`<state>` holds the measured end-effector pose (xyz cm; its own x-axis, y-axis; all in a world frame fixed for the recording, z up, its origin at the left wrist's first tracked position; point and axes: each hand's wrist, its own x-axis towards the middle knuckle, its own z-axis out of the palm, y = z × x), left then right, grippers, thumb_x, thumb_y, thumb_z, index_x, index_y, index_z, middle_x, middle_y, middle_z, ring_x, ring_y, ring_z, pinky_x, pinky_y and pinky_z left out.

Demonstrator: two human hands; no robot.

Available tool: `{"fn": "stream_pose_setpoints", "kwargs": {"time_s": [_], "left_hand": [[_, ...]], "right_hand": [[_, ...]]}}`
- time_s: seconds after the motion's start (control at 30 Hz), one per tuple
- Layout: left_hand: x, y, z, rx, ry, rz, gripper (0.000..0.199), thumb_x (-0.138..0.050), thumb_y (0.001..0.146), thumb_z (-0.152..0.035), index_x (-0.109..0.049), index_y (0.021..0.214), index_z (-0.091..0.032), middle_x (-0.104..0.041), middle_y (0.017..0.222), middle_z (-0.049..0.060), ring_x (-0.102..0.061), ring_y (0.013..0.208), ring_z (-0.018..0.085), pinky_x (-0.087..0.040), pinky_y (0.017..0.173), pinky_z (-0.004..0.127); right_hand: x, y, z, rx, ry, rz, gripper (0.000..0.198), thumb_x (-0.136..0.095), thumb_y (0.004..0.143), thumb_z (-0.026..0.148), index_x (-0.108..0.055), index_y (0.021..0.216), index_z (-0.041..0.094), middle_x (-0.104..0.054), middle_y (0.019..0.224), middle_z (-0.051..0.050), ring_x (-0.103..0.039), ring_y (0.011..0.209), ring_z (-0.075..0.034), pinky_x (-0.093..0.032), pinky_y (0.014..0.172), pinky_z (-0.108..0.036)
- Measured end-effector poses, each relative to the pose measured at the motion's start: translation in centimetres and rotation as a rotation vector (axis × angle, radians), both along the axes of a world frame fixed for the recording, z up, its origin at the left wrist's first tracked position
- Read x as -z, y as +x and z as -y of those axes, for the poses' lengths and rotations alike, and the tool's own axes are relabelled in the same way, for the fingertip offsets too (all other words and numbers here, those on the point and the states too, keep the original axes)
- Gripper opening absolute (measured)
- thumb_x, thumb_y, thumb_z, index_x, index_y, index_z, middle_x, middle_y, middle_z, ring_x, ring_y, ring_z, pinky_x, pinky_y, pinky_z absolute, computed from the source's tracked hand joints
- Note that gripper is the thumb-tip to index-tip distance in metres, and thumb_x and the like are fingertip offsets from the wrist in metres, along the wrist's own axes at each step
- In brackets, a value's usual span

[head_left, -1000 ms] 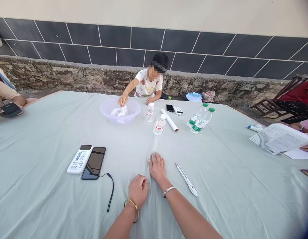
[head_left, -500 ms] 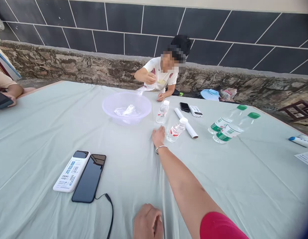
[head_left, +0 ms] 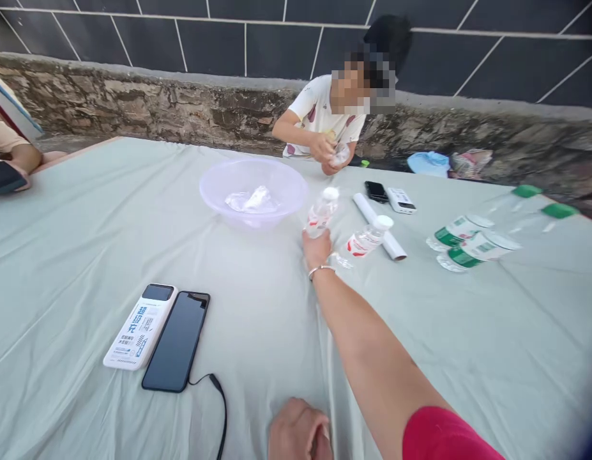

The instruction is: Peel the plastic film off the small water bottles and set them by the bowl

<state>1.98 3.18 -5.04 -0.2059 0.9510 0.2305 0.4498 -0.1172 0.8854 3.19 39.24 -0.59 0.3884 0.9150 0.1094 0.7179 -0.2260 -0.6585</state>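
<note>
My right arm in a red sleeve reaches across the table, and my right hand point(head_left: 317, 249) is wrapped round the lower part of a small clear water bottle point(head_left: 323, 211) with a white cap. That bottle is slightly blurred. Just right of the hand, a second white-capped water bottle point(head_left: 364, 240) with a red and white label leans in view. Low at the picture's bottom edge rests my left hand point(head_left: 299, 429), fingers curled into a loose fist with nothing showing in it. A translucent purple basin point(head_left: 214, 204) holding crumpled clear plastic point(head_left: 257, 200) stands beyond my right hand, to its left.
Across the table a person point(head_left: 324, 121) handles clear plastic. A white roll point(head_left: 379, 227), a phone point(head_left: 376, 191) and a power bank point(head_left: 402, 200) lie behind the bottles. Green-capped bottles point(head_left: 485, 248) stand right. Another phone point(head_left: 177, 342) and power bank point(head_left: 140, 327) lie front left.
My right hand has moved forward and closed round the nearer small bottle. The view has shifted down and left. The person opposite has brought both hands together on the plastic.
</note>
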Motion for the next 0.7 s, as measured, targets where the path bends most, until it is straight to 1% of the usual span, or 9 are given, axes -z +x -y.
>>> {"fn": "stream_pose_setpoints", "kwargs": {"time_s": [0.1, 0.17, 0.27, 0.33, 0.4, 0.53, 0.6, 0.67, 0.7], "left_hand": [[-1.2, -1.2, -0.4, -0.058, -0.023, 0.181, 0.019, -0.043, 0.081, -0.011, -0.060, 0.079, -0.021, -0.059, 0.070, 0.003, -0.056, 0.063, 0.015, -0.044, 0.058, 0.026], [-1.8, -2.2, -0.5, -0.139, -0.032, 0.287, 0.016, -0.045, 0.085, -0.018, -0.060, 0.089, -0.020, -0.061, 0.082, 0.006, -0.059, 0.075, 0.017, -0.048, 0.067, 0.029], [-2.9, -3.0, -0.2, -0.252, -0.018, 0.431, 0.028, -0.051, 0.086, -0.028, -0.056, 0.112, -0.019, -0.060, 0.108, 0.011, -0.058, 0.097, 0.022, -0.048, 0.082, 0.034], [-3.9, -2.9, 0.4, -0.198, -0.030, 0.535, 0.042, -0.057, 0.083, -0.034, -0.051, 0.123, -0.020, -0.057, 0.121, 0.013, -0.055, 0.110, 0.024, -0.045, 0.089, 0.036], [-4.8, -2.3, 1.4, -0.126, -0.096, 0.618, 0.052, -0.064, 0.079, -0.037, -0.048, 0.126, -0.021, -0.058, 0.121, 0.013, -0.056, 0.110, 0.025, -0.044, 0.091, 0.036], [-5.7, -1.5, 3.2, -0.160, -0.234, 0.677, 0.051, -0.071, 0.072, -0.042, -0.055, 0.114, -0.020, -0.066, 0.102, 0.009, -0.062, 0.092, 0.024, -0.047, 0.082, 0.034], [-5.7, -1.8, 3.6, -0.139, -0.273, 0.769, 0.046, -0.070, 0.072, -0.046, -0.058, 0.107, -0.019, -0.067, 0.096, 0.008, -0.063, 0.087, 0.023, -0.048, 0.077, 0.034], [-5.8, -2.3, 3.7, -0.090, -0.339, 0.922, 0.047, -0.069, 0.071, -0.049, -0.060, 0.105, -0.017, -0.068, 0.095, 0.009, -0.064, 0.087, 0.023, -0.049, 0.076, 0.033], [-5.9, -2.6, 3.7, -0.069, -0.381, 0.997, 0.049, -0.070, 0.071, -0.050, -0.061, 0.104, -0.016, -0.068, 0.096, 0.010, -0.064, 0.088, 0.024, -0.049, 0.076, 0.034]], "right_hand": [[0.2, 1.1, 9.3, -0.115, 0.003, -0.005, 0.042, -0.068, 0.071, 0.040, -0.056, 0.104, 0.017, -0.069, 0.094, -0.008, -0.064, 0.085, -0.023, -0.046, 0.073, -0.030], [0.2, 2.5, 16.5, -0.313, 0.018, -0.074, 0.035, -0.065, 0.073, 0.037, -0.056, 0.101, 0.019, -0.068, 0.092, -0.006, -0.064, 0.083, -0.022, -0.046, 0.071, -0.029], [-0.3, 4.5, 26.6, -0.464, 0.030, -0.081, 0.027, -0.062, 0.073, 0.036, -0.057, 0.095, 0.021, -0.067, 0.089, -0.005, -0.063, 0.084, -0.022, -0.046, 0.073, -0.031], [-0.9, 5.4, 31.9, -0.522, 0.013, -0.044, 0.025, -0.059, 0.075, 0.036, -0.058, 0.094, 0.021, -0.066, 0.088, -0.005, -0.062, 0.084, -0.023, -0.046, 0.074, -0.033], [-1.6, 5.8, 35.9, -0.534, -0.001, 0.013, 0.023, -0.056, 0.077, 0.033, -0.058, 0.096, 0.020, -0.066, 0.089, -0.007, -0.061, 0.084, -0.024, -0.045, 0.076, -0.034], [-2.5, 6.5, 39.9, -0.560, -0.045, 0.122, 0.028, -0.054, 0.079, 0.030, -0.058, 0.104, 0.018, -0.067, 0.094, -0.009, -0.060, 0.090, -0.026, -0.044, 0.078, -0.036], [-2.9, 8.3, 39.7, -0.677, -0.063, 0.120, 0.038, -0.055, 0.079, 0.036, -0.057, 0.113, 0.019, -0.066, 0.103, -0.009, -0.061, 0.094, -0.025, -0.046, 0.079, -0.035], [-3.3, 11.5, 38.1, -0.719, -0.077, 0.106, 0.042, -0.052, 0.082, 0.041, -0.055, 0.120, 0.022, -0.063, 0.115, -0.008, -0.061, 0.097, -0.022, -0.047, 0.081, -0.032], [-3.5, 13.4, 36.8, -0.591, -0.073, 0.128, 0.041, -0.048, 0.086, 0.041, -0.054, 0.121, 0.022, -0.061, 0.118, -0.009, -0.061, 0.097, -0.021, -0.047, 0.081, -0.032]]}}
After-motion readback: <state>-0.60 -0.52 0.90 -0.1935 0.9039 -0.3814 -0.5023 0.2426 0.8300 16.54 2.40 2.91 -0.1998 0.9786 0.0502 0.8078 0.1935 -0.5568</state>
